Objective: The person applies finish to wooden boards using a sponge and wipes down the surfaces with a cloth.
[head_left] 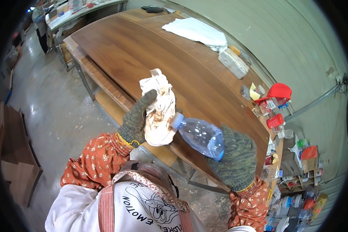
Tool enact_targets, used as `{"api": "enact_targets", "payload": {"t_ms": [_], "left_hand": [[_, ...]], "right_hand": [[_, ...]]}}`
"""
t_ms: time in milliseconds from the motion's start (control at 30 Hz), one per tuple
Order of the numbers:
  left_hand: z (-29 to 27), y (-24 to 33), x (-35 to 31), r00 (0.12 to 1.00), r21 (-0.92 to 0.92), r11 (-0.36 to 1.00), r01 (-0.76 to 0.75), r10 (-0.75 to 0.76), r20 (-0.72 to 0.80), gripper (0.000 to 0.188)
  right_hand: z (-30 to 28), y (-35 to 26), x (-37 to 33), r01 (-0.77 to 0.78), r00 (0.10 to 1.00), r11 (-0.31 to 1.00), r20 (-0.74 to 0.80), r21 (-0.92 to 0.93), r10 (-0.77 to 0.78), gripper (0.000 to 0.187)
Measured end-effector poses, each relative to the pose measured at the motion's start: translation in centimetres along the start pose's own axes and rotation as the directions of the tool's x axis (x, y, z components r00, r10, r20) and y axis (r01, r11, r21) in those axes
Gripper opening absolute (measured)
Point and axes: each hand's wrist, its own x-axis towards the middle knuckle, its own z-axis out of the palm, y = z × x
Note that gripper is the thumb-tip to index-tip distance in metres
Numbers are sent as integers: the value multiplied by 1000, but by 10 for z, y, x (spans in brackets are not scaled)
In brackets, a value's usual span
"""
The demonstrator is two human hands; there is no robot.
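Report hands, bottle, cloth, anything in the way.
Left hand gripping stained white cloth. Right hand holding clear plastic bottle, neck end at cloth. Red cap off right, apart from both hands.

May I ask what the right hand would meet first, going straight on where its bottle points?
The stained white cloth in the left hand; the bottle cap seems against it, depth unclear.

Most fingers of the left hand (pixel 138 116) are hidden behind the stained cloth (pixel 160 116); the right hand (pixel 236 158) is partly covered by the bottle (pixel 201 135). Below them, the white shirt (pixel 123 210) is cut off. Far beyond the left hand, a person (pixel 40 25) is blurred.
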Motion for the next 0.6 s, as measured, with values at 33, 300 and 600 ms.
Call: {"api": "enact_targets", "payload": {"t_ms": [33, 300, 600], "left_hand": [[-7, 1, 0, 1000, 68, 998, -11, 11, -5, 46], [-43, 0, 0, 957, 676, 714, -183, 288, -45, 34], [0, -19, -15, 982, 507, 851, 136, -47, -184, 33]], "right_hand": [[0, -6, 13, 7, 997, 1000, 73, 9, -8, 65], [-8, -21, 59, 179, 979, 936, 149, -304, -139, 59], [-34, -61, 11, -106, 959, 959, 228, -262, 168, 44]]}}
